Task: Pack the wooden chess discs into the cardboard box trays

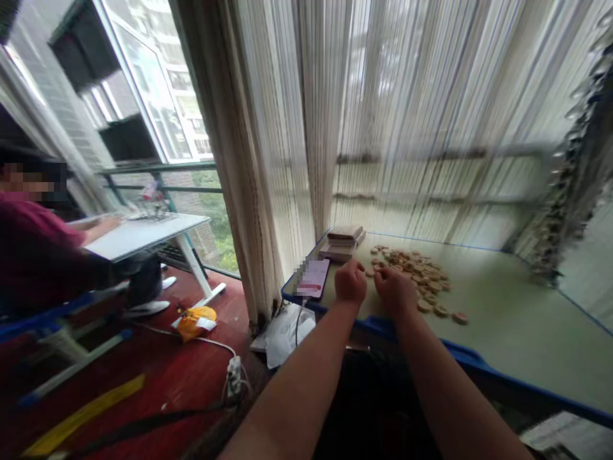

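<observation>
My left hand [350, 282] is closed in a fist at the near edge of the pale green table [498, 338], just right of the phone. No object shows in it. My right hand [395, 291] is also a fist, close beside the left with a small gap between, and nothing shows in its fingers. Round wooden discs [426, 276], like board game pieces, lie in a loose pile just beyond and to the right of my right hand. Behind my left hand sits a brown box [345, 234] on a flat, lighter box part [336, 251].
The phone [313, 278], its screen lit, lies at the table's left edge with a white cable attached. Curtains [407, 115] hang behind the table. A person [38, 236] sits at a white table [148, 235] on the left. An orange bag [196, 321] and power strip [234, 375] lie on the floor.
</observation>
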Action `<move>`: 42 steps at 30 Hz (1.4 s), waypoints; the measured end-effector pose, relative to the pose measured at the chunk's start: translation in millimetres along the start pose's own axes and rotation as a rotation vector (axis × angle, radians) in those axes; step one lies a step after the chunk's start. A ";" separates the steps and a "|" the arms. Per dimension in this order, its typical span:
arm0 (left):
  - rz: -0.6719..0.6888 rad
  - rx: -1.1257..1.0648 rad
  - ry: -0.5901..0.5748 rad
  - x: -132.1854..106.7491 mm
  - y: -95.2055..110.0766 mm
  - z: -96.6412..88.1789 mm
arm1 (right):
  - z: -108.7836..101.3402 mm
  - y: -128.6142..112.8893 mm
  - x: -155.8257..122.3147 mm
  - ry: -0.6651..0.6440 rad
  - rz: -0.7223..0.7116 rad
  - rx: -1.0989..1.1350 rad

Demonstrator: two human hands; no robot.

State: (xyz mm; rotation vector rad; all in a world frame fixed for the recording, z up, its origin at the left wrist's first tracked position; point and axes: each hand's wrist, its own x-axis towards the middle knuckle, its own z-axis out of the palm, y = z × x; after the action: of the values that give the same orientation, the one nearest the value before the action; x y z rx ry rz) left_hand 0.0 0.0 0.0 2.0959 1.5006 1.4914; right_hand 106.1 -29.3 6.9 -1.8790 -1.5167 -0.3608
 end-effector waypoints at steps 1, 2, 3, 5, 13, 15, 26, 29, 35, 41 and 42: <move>-0.014 0.001 -0.018 1.5 -1.5 1.2 | 0.2 -0.9 -1.9 0.000 -0.005 0.001; -0.029 -0.003 -0.030 3.1 -2.9 2.4 | 0.4 -1.6 -3.6 -0.001 -0.007 0.005; -0.048 -0.010 -0.037 4.7 -4.4 3.5 | 0.7 -1.8 -5.1 -0.004 -0.004 0.012; -0.096 -0.040 -0.029 8.1 -7.0 5.2 | 1.3 -0.4 -7.0 -0.016 0.018 0.034; -0.227 -0.159 0.073 13.9 -10.2 5.4 | 1.9 9.0 -5.6 -0.032 0.052 0.136; -0.217 -0.150 0.117 12.8 -10.7 4.6 | 1.0 8.2 -5.6 -0.056 0.030 0.147; -0.097 -0.117 0.172 11.2 -9.5 7.4 | -0.1 9.7 -7.1 -0.076 0.022 0.216; -0.103 -0.127 0.192 12.7 -13.2 11.0 | 0.1 9.4 -6.6 -0.090 0.023 0.224; -0.128 -0.143 0.217 14.8 -17.5 14.8 | -2.3 9.6 -7.7 -0.144 0.017 0.241; -0.133 -0.119 0.200 12.6 -14.5 11.4 | -2.7 8.9 -6.7 -0.142 0.033 0.240; -0.134 -0.122 0.196 12.5 -14.2 10.9 | -2.0 9.0 -6.3 -0.143 0.029 0.240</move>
State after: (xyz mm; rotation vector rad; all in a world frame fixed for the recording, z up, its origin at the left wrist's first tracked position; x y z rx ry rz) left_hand -0.4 20.9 -6.4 1.7881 1.5369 1.7316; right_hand 113.3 -36.1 1.6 -1.7643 -1.5494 -0.0281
